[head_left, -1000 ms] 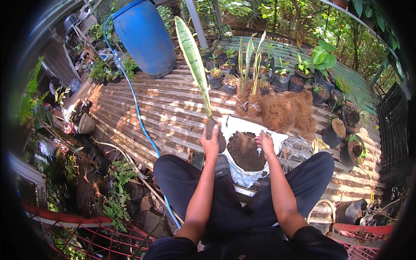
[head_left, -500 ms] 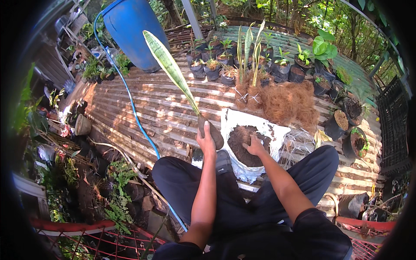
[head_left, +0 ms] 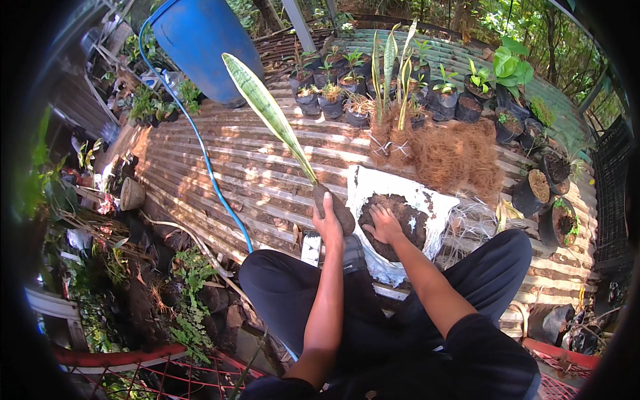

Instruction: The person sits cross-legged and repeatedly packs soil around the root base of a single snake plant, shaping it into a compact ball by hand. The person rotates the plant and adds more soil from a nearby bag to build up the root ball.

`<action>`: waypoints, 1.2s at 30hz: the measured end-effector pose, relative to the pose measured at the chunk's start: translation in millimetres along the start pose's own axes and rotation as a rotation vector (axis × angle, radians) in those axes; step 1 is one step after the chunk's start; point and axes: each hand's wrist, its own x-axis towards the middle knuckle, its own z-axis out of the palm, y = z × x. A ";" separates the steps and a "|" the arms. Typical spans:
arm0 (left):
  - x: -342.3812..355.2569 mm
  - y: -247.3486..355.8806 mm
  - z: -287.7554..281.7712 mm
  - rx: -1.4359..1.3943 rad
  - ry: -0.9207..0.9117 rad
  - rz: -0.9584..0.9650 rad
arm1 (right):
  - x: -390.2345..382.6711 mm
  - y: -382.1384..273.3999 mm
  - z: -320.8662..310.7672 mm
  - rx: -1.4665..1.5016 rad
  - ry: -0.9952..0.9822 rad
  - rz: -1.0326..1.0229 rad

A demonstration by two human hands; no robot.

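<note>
My left hand [head_left: 329,225] is wrapped around the dark, rounded soil ball [head_left: 345,215] at the base of a snake plant [head_left: 272,115]. Its single long green leaf with pale yellow edges leans up to the left. Just right of it, my right hand [head_left: 385,225] lies palm down with fingers spread on dark soil [head_left: 415,223]. That soil fills the middle of an opened white sack [head_left: 363,181] in front of my crossed legs. Beyond the sack stand two snake plants [head_left: 389,80] with fibre-wrapped bases [head_left: 400,145] tied with white string.
Brown coconut fibre [head_left: 459,160] lies behind the sack, with tangled clear string [head_left: 470,223] to its right. Several potted seedlings [head_left: 441,100] line the back and right. A blue barrel [head_left: 207,50] and a blue hose [head_left: 215,183] are at left on the corrugated sheet [head_left: 180,157].
My right hand has gone from dipping its fingers into the soil to lying flat with fingers spread. My left hand still holds the snake plant. The whole view has shifted slightly.
</note>
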 end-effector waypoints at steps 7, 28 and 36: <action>-7.0 7.0 -0.9 0.007 -0.014 -0.041 | -24.1 3.8 -5.8 0.033 0.016 0.004; -17.9 8.8 3.3 -0.020 -0.061 0.005 | -77.6 34.5 -30.4 0.086 0.071 0.331; -23.3 8.5 6.2 0.018 -0.143 -0.002 | -54.9 33.7 -61.4 1.153 0.153 0.512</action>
